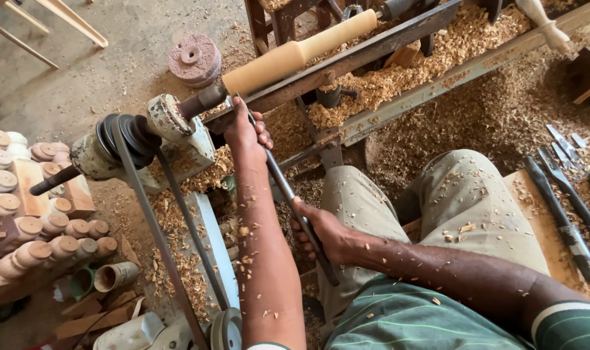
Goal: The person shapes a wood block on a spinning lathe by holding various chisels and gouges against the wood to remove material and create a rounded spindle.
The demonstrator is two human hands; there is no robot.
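Left hand (pixel 248 131) presses a long turning chisel (pixel 295 206) near the pale wooden spindle (pixel 298 53) — upper centre. Right hand (pixel 324 234) grips its handle, fingers closed.

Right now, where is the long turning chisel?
In the head view the turning chisel runs diagonally at centre: the left hand presses its tip end by the pale wooden workpiece on the lathe, and the right hand grips its handle above the lap.
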